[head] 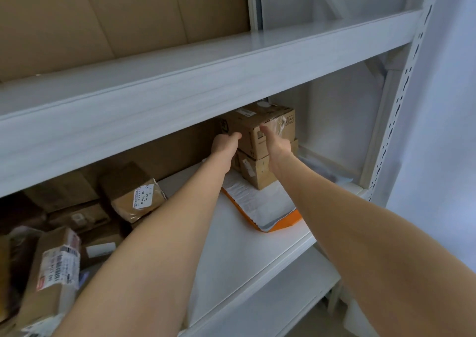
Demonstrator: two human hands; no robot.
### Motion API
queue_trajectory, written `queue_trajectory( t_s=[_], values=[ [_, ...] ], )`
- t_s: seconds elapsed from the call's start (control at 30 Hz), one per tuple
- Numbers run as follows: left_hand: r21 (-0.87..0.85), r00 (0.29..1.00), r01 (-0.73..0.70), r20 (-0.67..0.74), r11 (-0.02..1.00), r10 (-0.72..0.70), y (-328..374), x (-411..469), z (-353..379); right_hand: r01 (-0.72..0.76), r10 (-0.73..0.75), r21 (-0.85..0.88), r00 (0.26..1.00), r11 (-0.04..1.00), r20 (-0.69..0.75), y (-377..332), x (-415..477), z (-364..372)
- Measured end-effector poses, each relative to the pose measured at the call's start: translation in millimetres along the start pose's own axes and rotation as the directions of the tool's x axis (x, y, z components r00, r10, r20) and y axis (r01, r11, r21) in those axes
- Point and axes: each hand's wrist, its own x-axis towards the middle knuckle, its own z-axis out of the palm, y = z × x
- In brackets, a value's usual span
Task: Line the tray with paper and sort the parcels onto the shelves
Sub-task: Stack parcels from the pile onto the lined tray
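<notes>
Parcel storeroom: white metal racking (206,79), labelled cardboard parcels (136,195).

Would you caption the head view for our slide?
Left hand and right hand hold the top cardboard box on the lower box.

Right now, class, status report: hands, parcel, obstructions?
Left hand and right hand hold top box. It sits on lower box, on paper-lined tray. Nothing blocking.

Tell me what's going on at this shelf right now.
A person reaches both arms into the white shelf. The left hand and right hand hold the top box from either side, thumbs on its front. It sits on a lower box, which stands on the paper-lined orange tray. Other parcels lie further left on the same shelf.
</notes>
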Motion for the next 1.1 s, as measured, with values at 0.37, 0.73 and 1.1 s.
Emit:
queue_trajectory(
  t_s=[0.37, 0.73, 1.1],
  values=[
    [0.37, 0.971, -0.189, -0.065, 0.91, 0.229, -42.9, -98.6, -77.6, 0.091, -0.077, -0.128, 0.991, 0.988, 0.113, 29.2, -99.7, 7.8],
    [0.426, 0.966, -0.053, -0.207, 0.903, 0.154, -89.0, -176.7, -157.1, 0.056, -0.014, -0.128, 0.952, 0.99, 0.306, 83.4, -197.1, 38.5],
    [0.491, 0.962, -0.031, -0.223, 0.871, 0.16, -111.5, -196.6, -222.6, 0.023, 0.033, -0.168, 0.946, 0.985, 0.323, 109.8, -232.3, 57.7]
  ],
)
